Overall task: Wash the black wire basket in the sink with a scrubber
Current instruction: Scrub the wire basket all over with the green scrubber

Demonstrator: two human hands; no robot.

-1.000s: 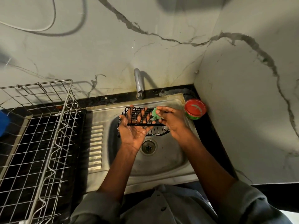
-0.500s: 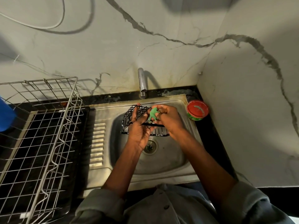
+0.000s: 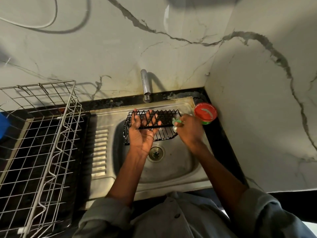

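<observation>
While black wire basket (image 3: pixel 155 125) hangs over sink (image 3: pixel 173 170), my left hand (image 3: pixel 143 133) supports it, fingers straight through wires; right hand (image 3: pixel 189 129) pinches green scrubber (image 3: pixel 176 121) at basket's right end; better rub each wire slowly, keep basket steady.

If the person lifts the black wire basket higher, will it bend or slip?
The black wire basket is probably stiff: its wires keep straight lines while the left hand supports it. It likely weighs little, being mostly gaps. It may be slippery, since the fingers look wet or soapy.
</observation>
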